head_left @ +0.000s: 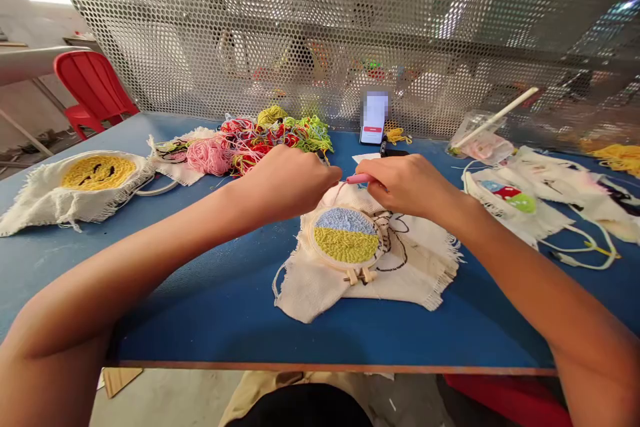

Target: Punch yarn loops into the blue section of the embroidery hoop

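My right hand is closed round a pink-handled tool, whose end points left toward my other hand. My left hand is closed with its fingertips pressed together; what it pinches is too small to make out. Both hands are raised just beyond a round embroidery hoop, close together but apart. Inside the hoop, the stitched disc is light blue on top and yellow-green below. Cream cloth with frayed edges and dark drawn lines spreads around the hoop.
Tangled yarn lies beyond my left hand. A phone stands against the perforated metal screen. At left is a yellow smiley embroidery; at right are a stitched cloth and a plastic cup with a stick.
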The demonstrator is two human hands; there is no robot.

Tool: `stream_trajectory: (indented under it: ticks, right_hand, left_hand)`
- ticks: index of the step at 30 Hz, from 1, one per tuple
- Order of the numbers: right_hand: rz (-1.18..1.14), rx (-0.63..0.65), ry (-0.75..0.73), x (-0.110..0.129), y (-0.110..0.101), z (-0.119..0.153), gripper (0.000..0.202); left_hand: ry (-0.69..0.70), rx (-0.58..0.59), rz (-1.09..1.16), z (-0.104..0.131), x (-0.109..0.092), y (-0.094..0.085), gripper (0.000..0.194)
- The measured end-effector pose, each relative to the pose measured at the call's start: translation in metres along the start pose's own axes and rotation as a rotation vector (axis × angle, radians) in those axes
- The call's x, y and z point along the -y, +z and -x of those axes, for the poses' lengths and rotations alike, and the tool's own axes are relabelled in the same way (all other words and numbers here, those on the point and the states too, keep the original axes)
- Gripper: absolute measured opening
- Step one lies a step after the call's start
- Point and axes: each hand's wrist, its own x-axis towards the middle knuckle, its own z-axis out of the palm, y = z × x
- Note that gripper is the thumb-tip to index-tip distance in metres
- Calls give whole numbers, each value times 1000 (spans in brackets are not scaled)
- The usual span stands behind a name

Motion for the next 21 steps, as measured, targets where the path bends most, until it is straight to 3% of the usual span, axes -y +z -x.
stream_trajectory:
  ticks: [21]
  right_hand:
    - [11, 24, -14, 1, 1, -1, 14]
  left_hand:
    - [16, 2, -8, -2, 1, 1, 20]
